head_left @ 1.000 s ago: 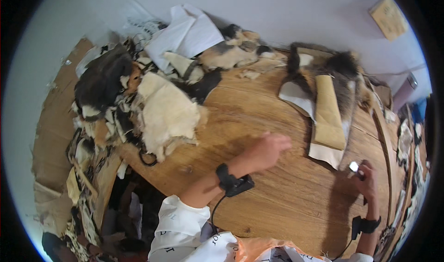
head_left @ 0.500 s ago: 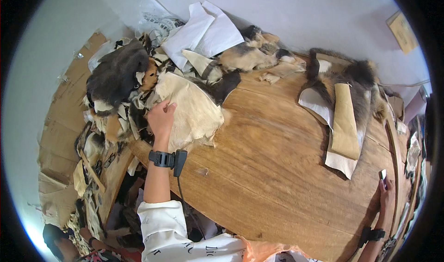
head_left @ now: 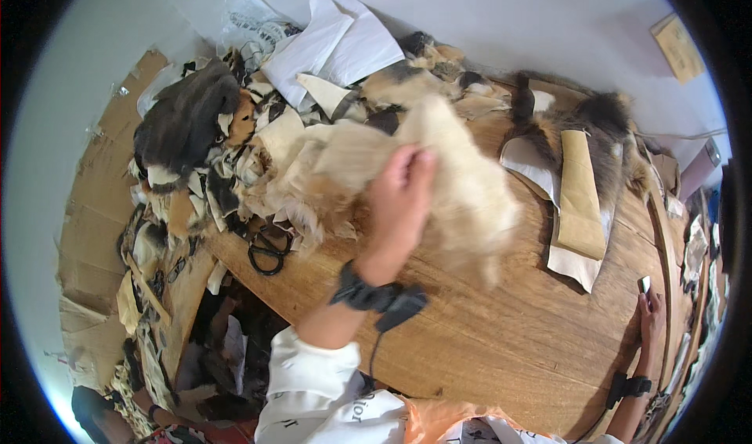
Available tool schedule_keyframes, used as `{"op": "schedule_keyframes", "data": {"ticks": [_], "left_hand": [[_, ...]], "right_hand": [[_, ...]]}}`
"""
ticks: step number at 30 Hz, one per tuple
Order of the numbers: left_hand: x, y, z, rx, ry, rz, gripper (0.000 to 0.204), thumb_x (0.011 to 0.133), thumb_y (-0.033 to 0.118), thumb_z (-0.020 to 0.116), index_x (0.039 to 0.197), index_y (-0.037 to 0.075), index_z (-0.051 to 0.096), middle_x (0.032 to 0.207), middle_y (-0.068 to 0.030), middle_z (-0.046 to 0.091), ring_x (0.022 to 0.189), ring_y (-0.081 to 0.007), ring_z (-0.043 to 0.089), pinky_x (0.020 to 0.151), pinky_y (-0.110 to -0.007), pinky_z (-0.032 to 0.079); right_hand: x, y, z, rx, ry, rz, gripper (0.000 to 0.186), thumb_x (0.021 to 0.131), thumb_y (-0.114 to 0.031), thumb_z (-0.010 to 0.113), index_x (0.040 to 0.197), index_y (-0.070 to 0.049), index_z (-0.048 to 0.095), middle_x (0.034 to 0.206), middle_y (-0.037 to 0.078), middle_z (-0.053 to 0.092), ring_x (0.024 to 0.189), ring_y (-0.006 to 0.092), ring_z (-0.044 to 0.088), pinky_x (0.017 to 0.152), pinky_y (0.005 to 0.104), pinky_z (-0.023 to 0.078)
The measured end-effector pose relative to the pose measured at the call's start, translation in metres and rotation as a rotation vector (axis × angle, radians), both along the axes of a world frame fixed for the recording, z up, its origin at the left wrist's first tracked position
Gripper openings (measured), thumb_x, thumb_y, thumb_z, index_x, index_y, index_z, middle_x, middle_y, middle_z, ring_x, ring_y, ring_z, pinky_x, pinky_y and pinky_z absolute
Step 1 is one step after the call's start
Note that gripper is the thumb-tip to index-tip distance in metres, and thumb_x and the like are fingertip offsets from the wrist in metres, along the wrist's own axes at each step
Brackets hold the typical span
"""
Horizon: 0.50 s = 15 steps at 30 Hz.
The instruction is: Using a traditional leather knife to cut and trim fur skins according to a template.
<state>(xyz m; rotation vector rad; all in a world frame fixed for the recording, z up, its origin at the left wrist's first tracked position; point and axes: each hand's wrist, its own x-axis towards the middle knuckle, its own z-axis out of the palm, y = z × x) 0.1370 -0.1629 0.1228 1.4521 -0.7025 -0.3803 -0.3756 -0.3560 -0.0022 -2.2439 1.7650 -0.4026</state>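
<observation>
A pale cream hide (head_left: 464, 193), blurred by motion, is gripped in my left hand (head_left: 395, 201) over the middle of the wooden table (head_left: 486, 350). My right hand (head_left: 650, 318) is at the table's right, fingers closed round a small white-tipped object (head_left: 644, 286) too small to identify. Black-handled scissors (head_left: 268, 260) lie left of the hide. Right of it, a folded tan paper piece (head_left: 581, 193) lies on white backing over a brown-and-black fur (head_left: 615, 123).
Fur scraps (head_left: 180, 130) and white sheets (head_left: 313, 44) pile along the back and left, beside cardboard (head_left: 94, 232). A pink cylinder (head_left: 697, 166) stands at the right edge. Another person (head_left: 102, 416) is at lower left.
My left hand has taken hold of the cream hide and lifted it rightward from the pile, exposing the scissors beneath. My right hand stays at the table's right.
</observation>
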Motion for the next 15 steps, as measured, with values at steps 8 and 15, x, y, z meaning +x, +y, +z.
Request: {"op": "schedule_keyframes", "data": {"ticks": [8, 15], "left_hand": [[-0.025, -0.029, -0.02, 0.279, -0.442, -0.428, 0.041, 0.085, 0.019, 0.056, 0.119, -0.002, 0.048, 0.134, -0.0219, 0.035, 0.112, -0.0307, 0.05, 0.09, -0.037, 0.045], [0.082, 0.008, -0.047, 0.561, -0.716, 0.039, 0.017, 0.079, 0.014, 0.054, 0.089, 0.005, 0.066, 0.087, -0.0133, 0.063, 0.08, -0.031, 0.06, 0.071, -0.036, 0.047]], "right_hand": [[0.006, 0.005, 0.002, -0.037, -0.02, -0.009, 0.035, 0.087, -0.024, 0.055, 0.112, 0.001, 0.055, 0.076, 0.008, 0.041, 0.071, 0.021, 0.044, 0.066, 0.0302, 0.036], [0.003, 0.003, 0.001, -0.106, 0.013, 0.003, 0.036, 0.082, -0.022, 0.059, 0.112, -0.002, 0.058, 0.079, 0.012, 0.047, 0.075, 0.0253, 0.048, 0.069, 0.0334, 0.038]]}}
